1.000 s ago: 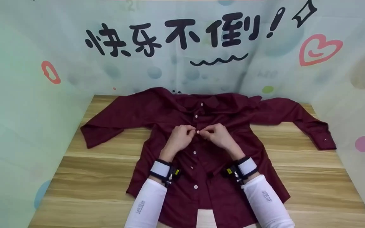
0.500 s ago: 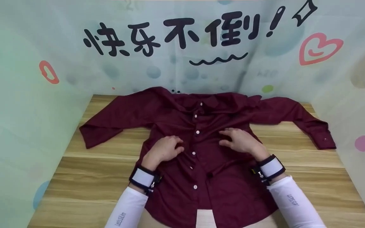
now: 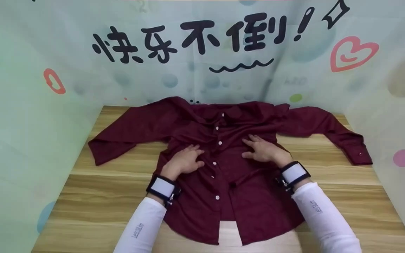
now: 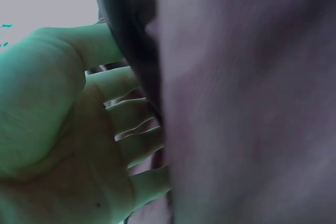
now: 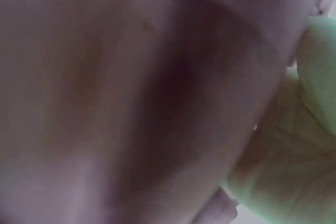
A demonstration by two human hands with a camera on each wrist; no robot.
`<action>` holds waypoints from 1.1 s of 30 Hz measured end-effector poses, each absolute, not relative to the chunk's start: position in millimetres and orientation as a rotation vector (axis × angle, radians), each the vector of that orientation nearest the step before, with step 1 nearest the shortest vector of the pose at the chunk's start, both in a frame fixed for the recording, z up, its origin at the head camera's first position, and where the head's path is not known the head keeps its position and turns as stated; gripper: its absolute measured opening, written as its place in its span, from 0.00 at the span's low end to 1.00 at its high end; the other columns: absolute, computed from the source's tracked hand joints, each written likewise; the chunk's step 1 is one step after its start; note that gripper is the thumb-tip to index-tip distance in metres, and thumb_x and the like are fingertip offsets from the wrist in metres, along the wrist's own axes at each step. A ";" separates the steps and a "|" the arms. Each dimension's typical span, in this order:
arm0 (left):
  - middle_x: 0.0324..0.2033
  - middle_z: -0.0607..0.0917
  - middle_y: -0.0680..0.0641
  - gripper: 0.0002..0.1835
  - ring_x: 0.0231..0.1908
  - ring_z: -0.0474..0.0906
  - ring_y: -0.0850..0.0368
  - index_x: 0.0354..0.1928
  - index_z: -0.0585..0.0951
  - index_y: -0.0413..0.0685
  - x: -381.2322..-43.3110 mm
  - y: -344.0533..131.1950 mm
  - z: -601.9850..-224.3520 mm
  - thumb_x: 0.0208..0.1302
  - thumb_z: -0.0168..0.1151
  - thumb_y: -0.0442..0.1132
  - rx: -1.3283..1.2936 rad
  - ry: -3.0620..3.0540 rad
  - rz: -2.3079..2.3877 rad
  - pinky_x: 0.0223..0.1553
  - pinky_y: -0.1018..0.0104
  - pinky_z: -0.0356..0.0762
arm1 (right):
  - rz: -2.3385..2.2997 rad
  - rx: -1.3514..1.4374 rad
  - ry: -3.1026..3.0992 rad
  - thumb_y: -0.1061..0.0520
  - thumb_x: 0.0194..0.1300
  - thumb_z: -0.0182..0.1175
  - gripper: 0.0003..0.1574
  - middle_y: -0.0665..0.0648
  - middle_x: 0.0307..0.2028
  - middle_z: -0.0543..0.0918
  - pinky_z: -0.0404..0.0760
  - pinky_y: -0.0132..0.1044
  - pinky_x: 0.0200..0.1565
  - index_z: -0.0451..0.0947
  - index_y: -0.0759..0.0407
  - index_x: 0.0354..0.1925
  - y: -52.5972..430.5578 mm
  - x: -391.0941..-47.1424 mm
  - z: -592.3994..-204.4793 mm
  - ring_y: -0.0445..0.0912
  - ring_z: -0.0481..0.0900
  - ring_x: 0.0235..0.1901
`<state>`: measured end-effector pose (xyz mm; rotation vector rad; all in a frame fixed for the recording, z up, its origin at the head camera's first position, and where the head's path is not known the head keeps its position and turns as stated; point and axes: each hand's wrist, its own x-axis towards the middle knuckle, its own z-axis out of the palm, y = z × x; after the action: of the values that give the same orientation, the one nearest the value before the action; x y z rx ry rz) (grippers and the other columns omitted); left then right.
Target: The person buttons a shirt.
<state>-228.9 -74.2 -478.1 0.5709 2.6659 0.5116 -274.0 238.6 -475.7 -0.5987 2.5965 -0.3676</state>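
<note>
A maroon long-sleeved shirt (image 3: 258,189) lies front up with its sleeves spread to both sides. White buttons run down its middle, among them a button (image 3: 220,143) at chest height. The left hand (image 3: 185,161) rests on the shirt left of the button row, its fingers spread. On the other side the right hand (image 3: 264,151) lies on the cloth with fingers spread too. In the left wrist view the left fingers (image 4: 139,114) reach behind a blurred fold. Blurred cloth fills most of the right wrist view, hiding the right fingers beside the palm (image 5: 294,156).
The shirt lies on a wood-grain table (image 3: 107,196). A pale printed curtain (image 3: 195,80) with black characters stands behind it and along both sides. The right cuff (image 3: 360,154) reaches close to the table's right edge.
Both hands have let go of the shirt front near the chest button and moved apart to either side. They now lie flatter on the cloth, and the shirt's lower hem has shifted upward.
</note>
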 end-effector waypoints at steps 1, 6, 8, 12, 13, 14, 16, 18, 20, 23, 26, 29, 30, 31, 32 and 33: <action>0.76 0.62 0.36 0.28 0.77 0.52 0.40 0.72 0.72 0.42 -231.0 -73.3 -478.8 0.75 0.58 0.46 0.569 2.676 0.518 0.76 0.52 0.51 | -0.379 -0.595 2.605 0.41 0.77 0.54 0.45 0.73 0.78 0.48 0.51 0.59 0.74 0.55 0.62 0.79 238.8 -276.2 -476.8 0.66 0.42 0.78; 0.73 0.66 0.35 0.27 0.75 0.56 0.37 0.70 0.74 0.41 -233.0 -68.8 -481.3 0.75 0.59 0.45 0.563 2.736 0.537 0.74 0.50 0.55 | -0.450 -0.597 2.664 0.40 0.77 0.54 0.44 0.74 0.77 0.51 0.53 0.60 0.73 0.59 0.64 0.77 238.5 -280.4 -481.7 0.67 0.45 0.77; 0.72 0.68 0.34 0.26 0.74 0.59 0.36 0.68 0.76 0.40 -228.9 -66.9 -480.9 0.75 0.59 0.45 0.569 2.760 0.545 0.74 0.49 0.57 | -0.493 -0.621 2.697 0.41 0.77 0.54 0.42 0.76 0.75 0.55 0.55 0.60 0.73 0.63 0.66 0.75 237.7 -277.6 -482.4 0.67 0.49 0.76; 0.67 0.75 0.34 0.22 0.70 0.66 0.35 0.63 0.79 0.36 -216.6 -61.1 -476.4 0.75 0.58 0.42 0.631 2.828 0.594 0.72 0.50 0.61 | -0.590 -0.718 2.756 0.40 0.77 0.54 0.38 0.75 0.71 0.64 0.60 0.59 0.71 0.70 0.66 0.70 239.1 -263.8 -480.6 0.67 0.59 0.73; 0.64 0.77 0.34 0.21 0.69 0.68 0.36 0.62 0.80 0.35 -213.6 -59.3 -474.8 0.75 0.58 0.41 0.657 2.845 0.615 0.71 0.50 0.63 | -0.618 -0.753 2.760 0.39 0.76 0.55 0.38 0.74 0.71 0.67 0.61 0.59 0.71 0.72 0.66 0.70 240.0 -259.0 -479.0 0.66 0.61 0.72; 0.62 0.79 0.34 0.20 0.67 0.70 0.36 0.60 0.81 0.34 -210.7 -57.3 -473.1 0.74 0.59 0.40 0.684 2.859 0.639 0.70 0.51 0.64 | -0.645 -0.790 2.755 0.39 0.76 0.56 0.38 0.72 0.70 0.68 0.62 0.58 0.71 0.73 0.64 0.69 241.4 -254.1 -477.4 0.65 0.63 0.72; 0.58 0.83 0.35 0.19 0.63 0.75 0.37 0.57 0.82 0.34 -205.5 -53.0 -470.5 0.73 0.60 0.41 0.746 2.887 0.655 0.68 0.52 0.68 | -0.696 -0.881 2.722 0.37 0.72 0.60 0.39 0.69 0.69 0.72 0.64 0.58 0.70 0.75 0.63 0.68 244.6 -244.1 -473.9 0.64 0.65 0.71; 0.53 0.85 0.37 0.19 0.58 0.78 0.38 0.56 0.84 0.34 -200.8 -48.8 -468.7 0.71 0.62 0.42 0.794 2.905 0.644 0.64 0.52 0.72 | -0.738 -0.984 2.669 0.37 0.65 0.68 0.41 0.68 0.67 0.74 0.66 0.57 0.68 0.77 0.61 0.66 248.0 -234.5 -471.4 0.63 0.69 0.69; 0.50 0.86 0.38 0.20 0.53 0.80 0.38 0.54 0.85 0.35 -197.2 -44.0 -468.5 0.70 0.65 0.44 0.822 2.922 0.599 0.59 0.52 0.76 | -0.751 -1.078 2.622 0.40 0.58 0.74 0.42 0.65 0.64 0.78 0.70 0.56 0.66 0.80 0.61 0.63 251.7 -225.4 -470.4 0.61 0.73 0.66; 0.44 0.86 0.39 0.19 0.47 0.81 0.40 0.49 0.87 0.38 -193.5 -36.8 -470.8 0.68 0.67 0.47 0.824 2.956 0.507 0.53 0.52 0.79 | -0.717 -1.205 2.615 0.47 0.54 0.78 0.34 0.61 0.56 0.84 0.76 0.53 0.60 0.85 0.60 0.57 254.8 -215.0 -473.1 0.57 0.80 0.58; 0.40 0.85 0.41 0.19 0.44 0.81 0.42 0.43 0.88 0.39 -190.9 -30.2 -474.7 0.65 0.70 0.49 0.798 2.990 0.451 0.48 0.53 0.82 | -0.666 -1.301 2.650 0.53 0.61 0.74 0.18 0.54 0.44 0.88 0.81 0.48 0.51 0.89 0.59 0.47 256.9 -208.3 -478.0 0.51 0.85 0.48; 0.39 0.85 0.40 0.17 0.43 0.81 0.43 0.37 0.89 0.39 -189.2 -25.6 -477.9 0.62 0.73 0.49 0.758 3.014 0.432 0.44 0.53 0.83 | -0.630 -1.350 2.684 0.57 0.64 0.71 0.07 0.50 0.37 0.88 0.83 0.45 0.44 0.90 0.58 0.40 260.7 -204.2 -480.3 0.46 0.86 0.40; 0.38 0.85 0.40 0.17 0.42 0.81 0.43 0.36 0.89 0.39 -189.0 -24.7 -479.0 0.61 0.74 0.48 0.750 3.025 0.428 0.43 0.53 0.84 | -0.620 -1.355 2.688 0.58 0.65 0.71 0.05 0.49 0.35 0.88 0.84 0.44 0.42 0.90 0.57 0.39 262.6 -203.1 -480.0 0.45 0.86 0.38; 0.38 0.85 0.40 0.15 0.42 0.81 0.43 0.35 0.89 0.40 -188.9 -24.0 -479.8 0.60 0.75 0.47 0.740 3.035 0.419 0.42 0.52 0.84 | -0.606 -1.351 2.692 0.58 0.64 0.71 0.05 0.48 0.34 0.88 0.84 0.44 0.41 0.91 0.57 0.38 264.7 -201.7 -478.6 0.44 0.87 0.37; 0.38 0.84 0.40 0.14 0.41 0.81 0.43 0.34 0.89 0.40 -188.9 -23.5 -480.9 0.59 0.75 0.46 0.733 3.049 0.413 0.41 0.52 0.84 | -0.586 -1.340 2.694 0.58 0.64 0.71 0.04 0.48 0.34 0.88 0.84 0.44 0.41 0.91 0.56 0.37 266.7 -200.2 -476.4 0.44 0.87 0.37; 0.38 0.84 0.41 0.13 0.41 0.81 0.43 0.33 0.88 0.40 -189.3 -23.2 -481.8 0.58 0.76 0.45 0.728 3.063 0.402 0.40 0.52 0.85 | -0.567 -1.326 2.688 0.58 0.63 0.72 0.04 0.48 0.34 0.88 0.84 0.44 0.41 0.91 0.56 0.37 268.5 -198.7 -473.8 0.45 0.87 0.37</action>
<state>-189.3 -23.2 -481.8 0.7281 3.0630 0.4019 -198.7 268.5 -473.8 -1.3263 2.6882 -0.5670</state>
